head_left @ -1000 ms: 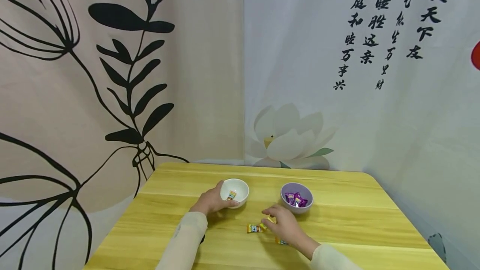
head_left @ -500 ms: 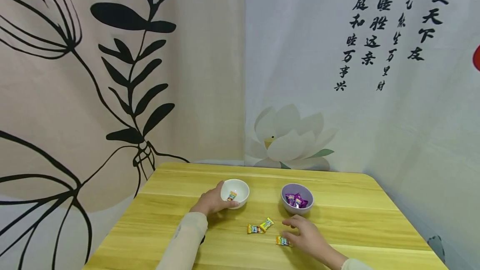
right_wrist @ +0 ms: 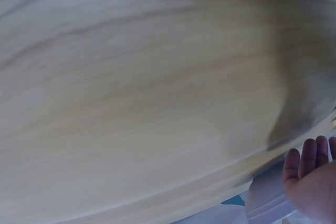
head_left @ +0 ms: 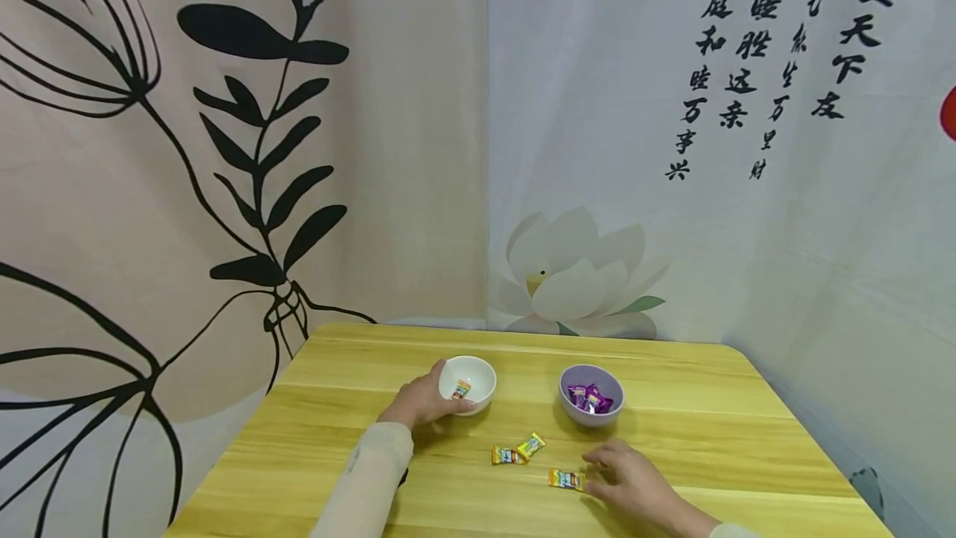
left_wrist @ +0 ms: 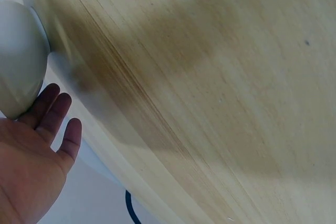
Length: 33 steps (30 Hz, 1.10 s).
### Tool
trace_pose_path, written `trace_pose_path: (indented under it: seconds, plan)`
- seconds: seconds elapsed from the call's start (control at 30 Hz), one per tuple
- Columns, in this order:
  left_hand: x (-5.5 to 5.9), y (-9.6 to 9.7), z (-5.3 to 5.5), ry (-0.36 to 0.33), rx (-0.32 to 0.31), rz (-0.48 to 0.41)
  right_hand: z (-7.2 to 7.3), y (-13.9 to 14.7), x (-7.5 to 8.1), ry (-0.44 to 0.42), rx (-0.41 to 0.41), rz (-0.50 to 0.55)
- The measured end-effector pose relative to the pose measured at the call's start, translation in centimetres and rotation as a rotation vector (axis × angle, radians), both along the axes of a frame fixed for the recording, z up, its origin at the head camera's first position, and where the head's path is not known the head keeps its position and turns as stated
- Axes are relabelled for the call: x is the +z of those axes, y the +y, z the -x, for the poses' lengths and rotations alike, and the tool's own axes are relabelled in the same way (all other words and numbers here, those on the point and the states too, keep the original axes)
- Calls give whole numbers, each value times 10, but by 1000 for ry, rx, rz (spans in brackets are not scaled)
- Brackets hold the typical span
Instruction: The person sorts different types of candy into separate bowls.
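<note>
My left hand (head_left: 429,398) holds the white bowl (head_left: 481,372) by its left side, with the thumb at the near rim. One wrapped candy (head_left: 460,389) lies inside. In the left wrist view, fingers of the left hand (left_wrist: 31,166) lie along the outside of the bowl (left_wrist: 21,51). My right hand (head_left: 635,484) hovers low with loosely bent fingers, its thumb tip right at the right end of a yellow-orange wrapped candy (head_left: 566,480). Two more yellow candies, one flat (head_left: 508,456) and one slanted (head_left: 532,446), lie together to its left.
A purple bowl (head_left: 568,405) with several purple-wrapped candies (head_left: 590,398) stands beyond the right hand. The wooden table (head_left: 709,405) has its far edge close to a printed curtain (head_left: 418,148). In the right wrist view the purple bowl (right_wrist: 268,195) shows beside the right hand (right_wrist: 315,187).
My right hand has drawn back to the right, from over the two paired candies to beside the single one, uncovering them. The left hand and both bowls have stayed in place.
</note>
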<state>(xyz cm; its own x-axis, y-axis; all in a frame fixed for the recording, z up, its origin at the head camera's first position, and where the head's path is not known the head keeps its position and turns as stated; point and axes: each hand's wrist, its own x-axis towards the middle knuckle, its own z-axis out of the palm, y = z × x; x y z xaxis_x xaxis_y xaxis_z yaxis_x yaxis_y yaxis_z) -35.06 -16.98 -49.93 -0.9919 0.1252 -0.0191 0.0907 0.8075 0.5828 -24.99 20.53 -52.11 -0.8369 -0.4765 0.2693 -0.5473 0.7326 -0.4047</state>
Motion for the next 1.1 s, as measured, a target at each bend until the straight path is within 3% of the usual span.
trace_pose_path:
  seconds: [0.37,1.1]
  plan:
    - [-3,-1,2,-1,4,3,3,4,-13,35,28,-27]
    - [-2,0,2,2,2,3,5,0,-15,98,64,-64]
